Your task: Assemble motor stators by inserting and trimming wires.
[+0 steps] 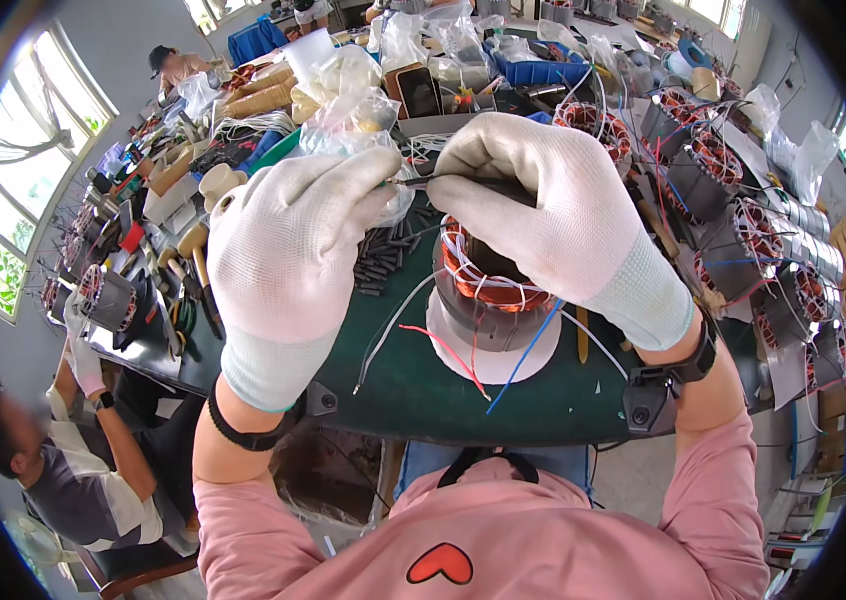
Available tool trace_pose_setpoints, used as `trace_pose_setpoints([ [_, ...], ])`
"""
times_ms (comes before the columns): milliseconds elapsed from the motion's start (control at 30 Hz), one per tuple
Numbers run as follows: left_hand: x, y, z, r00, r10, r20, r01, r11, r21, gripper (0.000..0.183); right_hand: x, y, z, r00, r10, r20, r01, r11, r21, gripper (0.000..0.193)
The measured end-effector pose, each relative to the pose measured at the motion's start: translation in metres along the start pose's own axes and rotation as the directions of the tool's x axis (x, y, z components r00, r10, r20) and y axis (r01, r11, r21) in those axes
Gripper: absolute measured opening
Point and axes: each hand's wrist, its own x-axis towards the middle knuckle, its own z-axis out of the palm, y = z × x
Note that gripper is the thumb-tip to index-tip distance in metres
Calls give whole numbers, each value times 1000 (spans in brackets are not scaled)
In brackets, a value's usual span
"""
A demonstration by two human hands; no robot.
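A motor stator (488,300), a grey cylinder with copper windings laced in white cord, stands on a white round pad (523,365) in front of me. Red, blue and white leads hang from it. Above its left rim, my gloved left hand (293,240) pinches one end of a thin dark wire (417,182). My gloved right hand (553,205) closes thumb and fingers on the same wire's other side, where a black sleeve-like length shows. Its exact kind is partly hidden by the fingers. Short black sleeve pieces (383,255) lie in a heap left of the stator.
More wound stators (703,175) crowd the right side of the green table (393,405). Mallets (193,245) and other tools lie at the left. Plastic bags and a blue bin (533,70) stand at the back. A co-worker (63,450) sits at lower left, handling another stator.
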Motion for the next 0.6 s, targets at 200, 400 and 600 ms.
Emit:
trace_pose_setpoints([
  [200, 6, 0, -3, 980, 138, 145, -154, 982, 105, 29, -2, 4, -4, 999, 30, 44, -25, 993, -112, 13],
  [400, 1, 0, 11, 897, 175, 407, -182, 983, -21, 22, -3, 2, -2, 994, -45, 95, 62, 980, -187, 8],
  [600, 18, -36, 34, 935, -282, 213, 352, 794, -496, 55, 10, 13, -23, 978, -105, -178, 77, 985, -157, 21],
])
